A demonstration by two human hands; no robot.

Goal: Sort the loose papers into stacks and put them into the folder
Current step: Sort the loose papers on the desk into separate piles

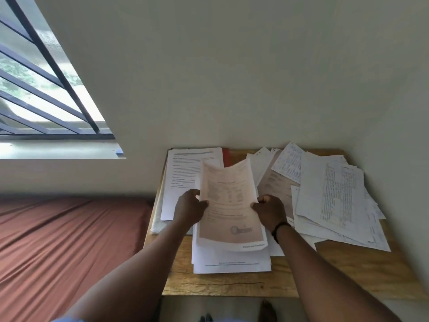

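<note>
I hold a pinkish printed sheet [228, 205] over the middle of the wooden table [348, 270]. My left hand [189, 209] grips its left edge and my right hand [270, 211] grips its right edge; the sheet bows upward at its far end. Under it lies a squared stack of white papers [232, 261]. Another stack of printed pages [185, 173] sits at the back left. A loose, fanned heap of papers [332, 198] covers the right side. A red folder [226, 156] shows only as a strip at the back, mostly hidden by paper.
The table stands against a pale wall. A bed with a rust-brown sheet [69, 240] adjoins its left side, and a barred window [46, 89] is at upper left. Bare wood shows along the front edge [232, 287] and front right corner.
</note>
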